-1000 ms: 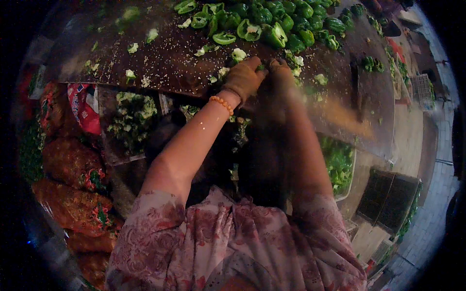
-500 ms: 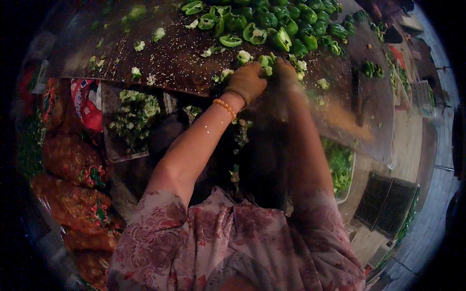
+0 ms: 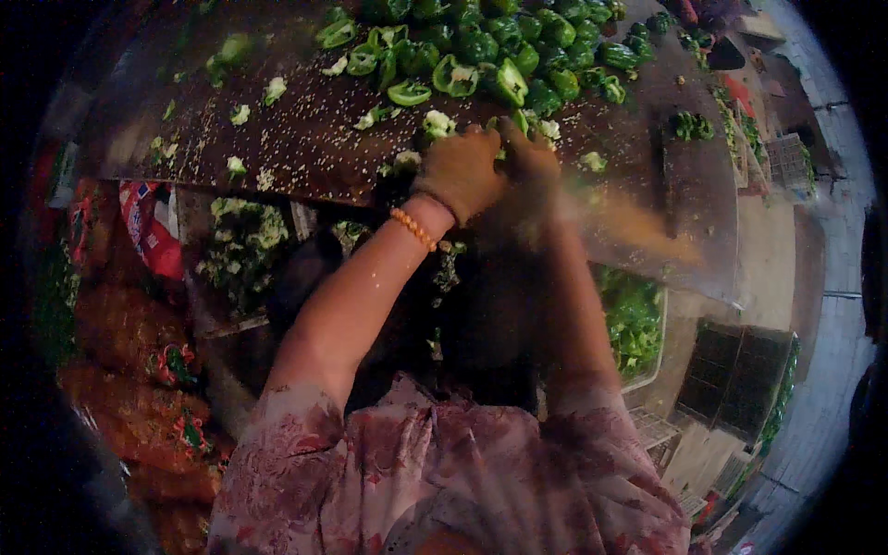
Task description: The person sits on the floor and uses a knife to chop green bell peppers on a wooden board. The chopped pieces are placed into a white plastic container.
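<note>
At the far left, below the edge of the work surface, netted orange-brown sacks [image 3: 120, 370] lay stacked, with a red and white printed bag [image 3: 148, 231] above them and a crate of pale green and white pepper trimmings [image 3: 242, 245] just beside that. The dark, wet tabletop [image 3: 296, 139] ran across the upper part of the view, strewn with pale seeds and small whitish-green pepper cores [image 3: 240, 114].

Near the tabletop's front edge the two hands met. The left hand [image 3: 460, 171], an orange beaded bracelet [image 3: 413, 228] at its wrist, was curled closed, knuckles up, over a piece of glossy green bell pepper [image 3: 514, 123] (only a sliver of bright green and a whitish core showed between the fingers). The right hand [image 3: 530, 157] pressed against it, also curled, though motion blur kept me from telling what it gripped or how tightly.

Just beyond the hands lay a heap of glossy dark green bell peppers [image 3: 490, 37], some whole, some cut open into hollow curved shells with pale inner ribs. Further right, a small cluster of green pepper pieces [image 3: 689, 125] sat apart on the tabletop. Below the edge on the right stood a white tub of chopped green pepper [image 3: 634, 319], and a dark slatted crate [image 3: 735, 375] was beside it.
</note>
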The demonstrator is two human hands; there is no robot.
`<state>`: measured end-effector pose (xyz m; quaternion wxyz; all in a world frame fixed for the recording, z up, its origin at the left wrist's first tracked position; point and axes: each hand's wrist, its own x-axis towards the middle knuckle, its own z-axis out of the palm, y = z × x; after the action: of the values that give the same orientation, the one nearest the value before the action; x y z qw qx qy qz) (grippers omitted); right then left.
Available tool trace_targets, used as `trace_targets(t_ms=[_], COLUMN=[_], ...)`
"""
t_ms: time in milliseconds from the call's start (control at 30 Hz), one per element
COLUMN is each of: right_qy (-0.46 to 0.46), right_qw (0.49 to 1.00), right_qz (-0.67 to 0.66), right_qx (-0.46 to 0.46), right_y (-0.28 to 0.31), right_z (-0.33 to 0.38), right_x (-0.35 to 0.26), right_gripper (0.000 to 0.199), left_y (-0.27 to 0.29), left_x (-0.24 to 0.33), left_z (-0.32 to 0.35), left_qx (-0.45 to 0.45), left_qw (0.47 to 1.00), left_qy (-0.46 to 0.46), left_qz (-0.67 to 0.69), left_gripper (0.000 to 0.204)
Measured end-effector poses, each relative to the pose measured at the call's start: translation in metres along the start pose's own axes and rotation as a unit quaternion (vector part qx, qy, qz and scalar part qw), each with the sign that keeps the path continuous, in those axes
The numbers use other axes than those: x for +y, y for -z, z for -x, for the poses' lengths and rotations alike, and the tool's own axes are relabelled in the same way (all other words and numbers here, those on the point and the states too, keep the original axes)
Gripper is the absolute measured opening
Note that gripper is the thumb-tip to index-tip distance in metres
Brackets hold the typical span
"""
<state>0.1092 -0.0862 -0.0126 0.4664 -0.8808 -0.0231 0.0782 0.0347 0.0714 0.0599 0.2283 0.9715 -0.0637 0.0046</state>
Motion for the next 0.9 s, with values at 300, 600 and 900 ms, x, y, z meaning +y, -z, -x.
trace_targets(t_ms=[300,600,900], right_qy=[0.150,0.077,0.005], right_qw=[0.916,0.921,0.988], right_qz=[0.371,0.382,-0.150], right_qx=[0.031,0.030,0.020], right_y=[0.025,0.032,0.032], right_z=[0.045,0.075,0.040], right_x=[-0.028,-0.057,0.038], right_gripper=[0.043,0.035,0.028], left_y=[-0.019,-0.046,-0.034], left_x=[0.019,0.004,0.023], left_z=[0.019,0.013,0.016], left_qx=[0.067,0.129,0.031], left_qw=[0.995,0.956,0.834], left_qy=[-0.071,-0.136,-0.067], left_qz=[0.007,0.228,0.547], left_gripper=[0.040,0.028,0.036])
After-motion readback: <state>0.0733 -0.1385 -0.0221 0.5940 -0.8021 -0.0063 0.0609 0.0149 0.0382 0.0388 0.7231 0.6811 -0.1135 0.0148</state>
